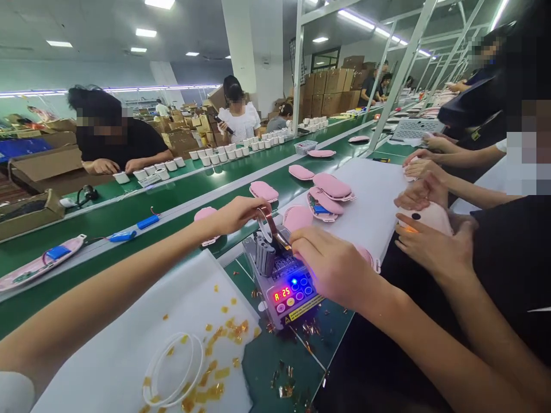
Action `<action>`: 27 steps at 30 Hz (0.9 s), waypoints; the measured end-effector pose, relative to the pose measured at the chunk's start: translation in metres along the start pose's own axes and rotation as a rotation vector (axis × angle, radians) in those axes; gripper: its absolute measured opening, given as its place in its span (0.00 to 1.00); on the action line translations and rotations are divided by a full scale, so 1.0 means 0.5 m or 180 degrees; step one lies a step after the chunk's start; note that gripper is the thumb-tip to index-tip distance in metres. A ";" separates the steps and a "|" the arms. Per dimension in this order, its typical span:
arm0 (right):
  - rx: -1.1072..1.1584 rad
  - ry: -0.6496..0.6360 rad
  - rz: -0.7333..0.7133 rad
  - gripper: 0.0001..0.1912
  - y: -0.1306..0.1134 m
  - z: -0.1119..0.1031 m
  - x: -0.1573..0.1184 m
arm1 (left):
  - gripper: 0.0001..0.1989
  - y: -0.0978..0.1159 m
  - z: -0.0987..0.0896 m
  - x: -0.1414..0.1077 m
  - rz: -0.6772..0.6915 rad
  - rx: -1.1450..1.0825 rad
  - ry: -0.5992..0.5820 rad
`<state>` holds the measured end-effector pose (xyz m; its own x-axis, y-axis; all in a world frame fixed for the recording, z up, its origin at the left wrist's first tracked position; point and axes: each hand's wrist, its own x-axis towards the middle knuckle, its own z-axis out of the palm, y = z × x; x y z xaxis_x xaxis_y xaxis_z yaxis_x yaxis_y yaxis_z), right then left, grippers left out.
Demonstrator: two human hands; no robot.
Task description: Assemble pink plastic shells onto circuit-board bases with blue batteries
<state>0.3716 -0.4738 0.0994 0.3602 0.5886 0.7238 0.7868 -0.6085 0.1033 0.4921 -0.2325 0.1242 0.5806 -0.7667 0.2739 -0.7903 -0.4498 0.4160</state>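
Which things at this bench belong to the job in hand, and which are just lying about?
In use: left hand; right hand; electronic tape dispenser; amber tape roll; pink casings.

Lying about: amber tape scraps; clear ring; blue battery pack.

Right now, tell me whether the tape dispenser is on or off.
On: the tape dispenser has red digits lit on its display, and a blue light glows just above them.

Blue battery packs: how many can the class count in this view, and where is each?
4. One pack in a pink case on the green belt; two loose nearby; one in a pink case on the white sheet. Others may be hidden.
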 end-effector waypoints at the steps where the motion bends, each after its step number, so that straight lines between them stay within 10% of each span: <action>1: 0.0019 0.0007 -0.0010 0.14 -0.002 0.000 -0.002 | 0.11 -0.002 -0.004 -0.001 0.0074 0.0139 -0.0038; 18: 0.0142 -0.1848 -0.0170 0.10 0.052 0.016 0.033 | 0.16 -0.063 0.016 -0.008 0.0195 0.1508 -0.0569; 27: 0.0066 -0.1708 0.0107 0.07 0.070 0.007 0.037 | 0.15 -0.065 -0.016 0.019 0.0297 0.1685 -0.0087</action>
<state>0.4079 -0.4823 0.1140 0.5867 0.7615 0.2754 0.7782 -0.6243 0.0685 0.5249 -0.2213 0.1201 0.5033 -0.8230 0.2633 -0.8331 -0.5431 -0.1050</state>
